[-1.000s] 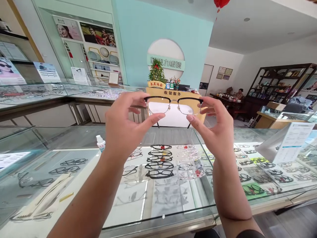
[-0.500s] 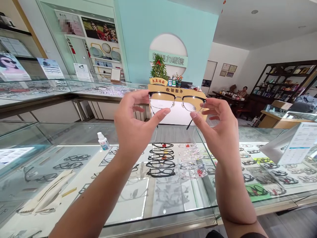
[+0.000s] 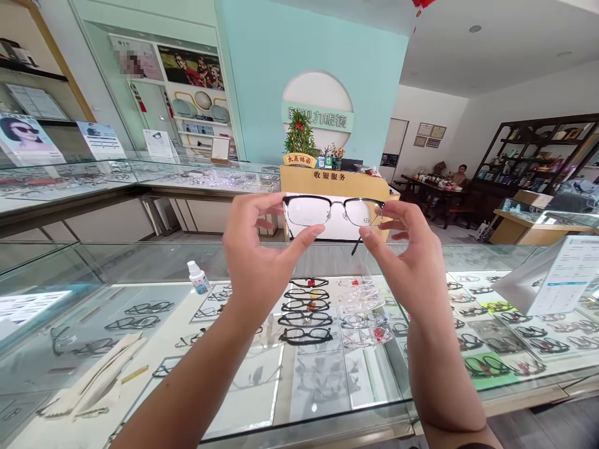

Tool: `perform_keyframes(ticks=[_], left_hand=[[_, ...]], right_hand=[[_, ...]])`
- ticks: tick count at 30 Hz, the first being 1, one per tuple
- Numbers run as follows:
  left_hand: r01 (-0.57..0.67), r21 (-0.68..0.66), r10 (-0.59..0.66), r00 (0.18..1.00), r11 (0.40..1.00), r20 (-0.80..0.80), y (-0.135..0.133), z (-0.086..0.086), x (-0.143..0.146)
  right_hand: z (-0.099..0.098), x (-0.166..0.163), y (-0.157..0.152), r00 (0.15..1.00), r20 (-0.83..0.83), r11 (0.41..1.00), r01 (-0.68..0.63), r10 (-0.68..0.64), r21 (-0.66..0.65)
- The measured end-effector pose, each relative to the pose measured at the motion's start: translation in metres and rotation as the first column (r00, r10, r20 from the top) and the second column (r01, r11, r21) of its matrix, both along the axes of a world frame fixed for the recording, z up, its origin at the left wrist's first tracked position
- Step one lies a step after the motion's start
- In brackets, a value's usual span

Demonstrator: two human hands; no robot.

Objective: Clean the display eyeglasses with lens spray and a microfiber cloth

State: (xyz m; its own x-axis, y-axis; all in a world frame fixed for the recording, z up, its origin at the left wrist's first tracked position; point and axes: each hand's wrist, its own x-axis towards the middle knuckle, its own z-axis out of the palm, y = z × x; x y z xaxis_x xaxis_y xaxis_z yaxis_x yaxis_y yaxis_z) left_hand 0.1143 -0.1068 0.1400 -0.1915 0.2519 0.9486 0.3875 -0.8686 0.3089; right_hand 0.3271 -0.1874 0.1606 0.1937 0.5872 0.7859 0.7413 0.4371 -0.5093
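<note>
I hold up a pair of glasses (image 3: 333, 211) with a black browline frame and clear lenses, at arm's length over a glass display counter (image 3: 327, 380). My left hand (image 3: 262, 255) pinches the frame's left end between thumb and fingers. My right hand (image 3: 406, 249) pinches the right end the same way. The temples hang folded out behind the lenses. Rows of dark and clear frames (image 3: 304, 315) lie inside the counter below my hands.
A small white spray bottle (image 3: 198, 278) stands on the glass at left. A folded cloth (image 3: 88, 380) lies inside the case, lower left. A tilted sign holder (image 3: 552, 274) sits right. A wooden cashier desk (image 3: 341, 187) stands behind; a person sits far right.
Both hands and the glasses have sunk a little in view and drawn slightly closer together; the grip is unchanged.
</note>
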Motion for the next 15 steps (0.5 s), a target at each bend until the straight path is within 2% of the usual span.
perform_keyframes(ticks=[7,15], left_hand=[[-0.062,0.043,0.062,0.998,0.997,-0.004,-0.007,0.002,-0.001],[-0.086,-0.039,0.085,0.996,0.995,-0.031,-0.014,0.002,-0.001]], right_hand=[[0.0,-0.004,-0.002,1.0,0.008,0.998,-0.004,0.004,-0.056],[-0.001,-0.006,-0.003,1.0,0.026,0.999,0.008,-0.007,-0.032]])
